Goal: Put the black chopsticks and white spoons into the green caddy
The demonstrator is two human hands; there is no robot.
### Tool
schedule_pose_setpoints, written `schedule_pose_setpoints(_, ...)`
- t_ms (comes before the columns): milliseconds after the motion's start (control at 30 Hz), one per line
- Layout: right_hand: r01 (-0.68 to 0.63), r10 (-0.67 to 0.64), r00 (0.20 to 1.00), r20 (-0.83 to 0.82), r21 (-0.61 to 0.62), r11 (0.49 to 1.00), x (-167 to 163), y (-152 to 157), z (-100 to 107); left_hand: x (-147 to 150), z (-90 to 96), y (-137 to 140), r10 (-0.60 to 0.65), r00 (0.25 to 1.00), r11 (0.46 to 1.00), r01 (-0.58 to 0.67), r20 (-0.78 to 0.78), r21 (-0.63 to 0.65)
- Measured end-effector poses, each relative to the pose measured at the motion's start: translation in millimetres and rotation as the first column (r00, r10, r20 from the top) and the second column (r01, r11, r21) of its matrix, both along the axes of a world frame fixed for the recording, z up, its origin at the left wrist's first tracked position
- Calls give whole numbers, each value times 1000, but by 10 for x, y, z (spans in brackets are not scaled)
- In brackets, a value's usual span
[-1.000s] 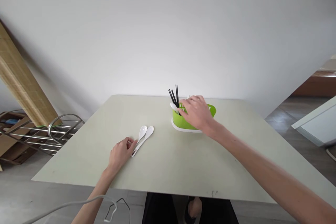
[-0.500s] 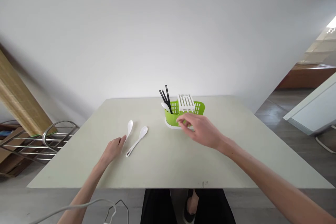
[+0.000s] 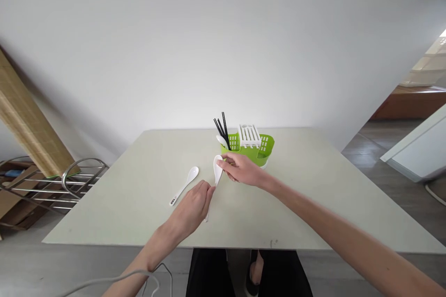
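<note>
A white spoon (image 3: 217, 170) is between my two hands, its bowl pointing away from me. My left hand (image 3: 193, 208) is closed around its handle, whose end shows below the fingers. At the bowl's edge, the fingers of my right hand (image 3: 241, 168) pinch the same spoon. Another white spoon (image 3: 192, 174), with dark markings at its handle end, lies on the table to the left. Just behind my hands stands a green basket (image 3: 266, 148) with a white slotted rack (image 3: 249, 136). Black chopsticks (image 3: 225, 129) and a white spoon (image 3: 221, 140) lean in its left part.
The pale table (image 3: 296, 204) stands against a white wall (image 3: 223, 46). On the left are a metal rack (image 3: 66, 181) and a tall tan board (image 3: 31, 125). A grey cable (image 3: 114, 277) hangs near my left forearm.
My left hand has lifted the spoon off the table and carried it right. My right hand has come left from the basket's front and now grips the spoon's bowl.
</note>
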State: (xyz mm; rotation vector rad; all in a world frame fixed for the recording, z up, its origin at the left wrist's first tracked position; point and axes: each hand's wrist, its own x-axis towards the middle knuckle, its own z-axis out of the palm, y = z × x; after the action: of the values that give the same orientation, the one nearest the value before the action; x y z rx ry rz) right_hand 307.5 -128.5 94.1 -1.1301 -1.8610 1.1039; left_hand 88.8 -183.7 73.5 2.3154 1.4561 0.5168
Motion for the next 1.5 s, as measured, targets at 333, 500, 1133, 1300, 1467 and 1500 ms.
schedule_pose_setpoints(333, 224, -376, 867, 327, 417, 881, 100, -6, 199, -405, -390, 300, 256, 956, 966, -256, 141, -16)
schedule_pose_setpoints(500, 297, -714, 605, 351, 733, 612, 321, 247, 568, -838, -925, 454, 396, 916, 882, -397, 56, 252)
schedule_pose_setpoints(1133, -268, -631, 444, 636, 766, 585, -11, 648, -41, -962, -1196, 395, 365, 920, 887, -296, -146, 354)
schedule_pose_setpoints(1300, -244, -612, 464, 641, 756, 607, -123, 684, -111, -980, -1195, 392, 367, 923, 885, -308, -117, 348)
schedule_pose_setpoints(1467, -199, -594, 507, 625, 755, 625, -58, 637, -61, -989, -1119, 359, 347, 937, 904, -346, 41, 251)
schedule_pose_setpoints(1500, -196, -593, 514, 620, 758, 622, -28, 596, -41, -978, -1090, 345, 345, 934, 906, -356, 88, 227)
